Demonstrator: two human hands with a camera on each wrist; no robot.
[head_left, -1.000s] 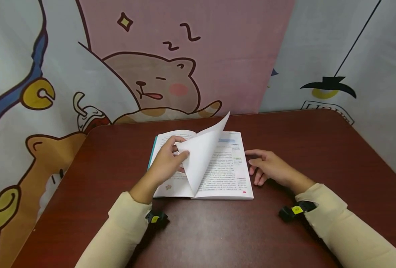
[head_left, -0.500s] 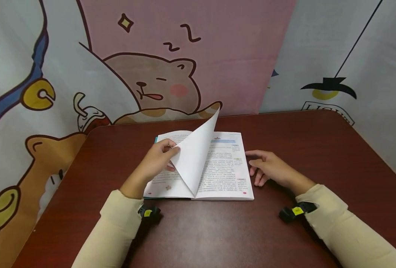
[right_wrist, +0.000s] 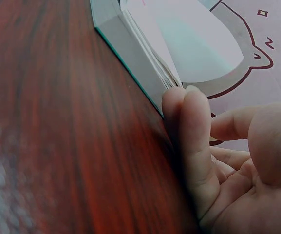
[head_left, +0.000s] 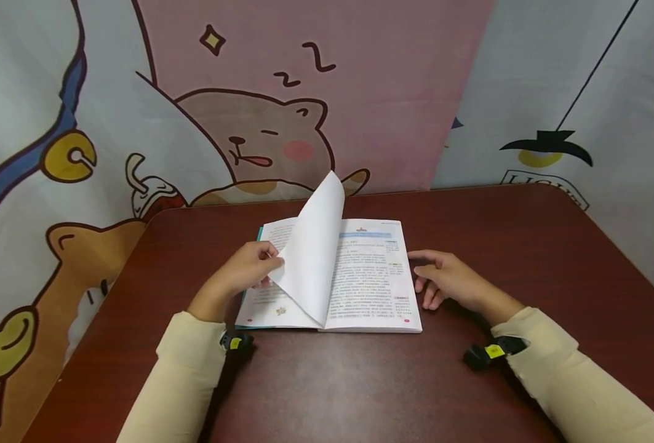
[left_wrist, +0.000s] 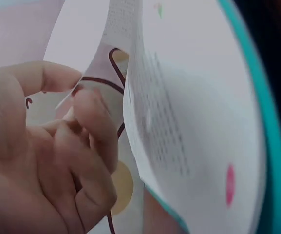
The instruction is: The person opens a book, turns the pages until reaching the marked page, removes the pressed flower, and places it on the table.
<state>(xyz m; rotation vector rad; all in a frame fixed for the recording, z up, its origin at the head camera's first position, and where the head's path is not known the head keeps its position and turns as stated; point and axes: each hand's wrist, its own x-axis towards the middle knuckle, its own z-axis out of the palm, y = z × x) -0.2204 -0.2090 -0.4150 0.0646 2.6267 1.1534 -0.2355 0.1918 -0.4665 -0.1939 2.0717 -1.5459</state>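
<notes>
An open book [head_left: 365,277] with printed pages and a teal cover edge lies on the table. One page [head_left: 312,258] stands raised and curled over the left half, its blank-looking side toward me and its top corner pointing up. My left hand [head_left: 243,267] pinches that page's outer edge between thumb and index finger; the left wrist view shows the pinch close up beside the book's left pages [left_wrist: 194,122]. Beside the book's right edge rests my right hand [head_left: 443,280], fingers loosely bent, fingertips right at the page edges [right_wrist: 155,63] in the right wrist view.
The reddish-brown wooden table [head_left: 327,387] runs back to a cartoon-printed cloth [head_left: 393,92]. A black wrist camera [head_left: 238,341] sits on the left wrist and another wrist camera [head_left: 493,352] on the right, both below light yellow sleeves.
My left hand has moved left and slightly toward me, drawing the pinched page further over the left half. More of the right page's print shows. The right hand stays in place.
</notes>
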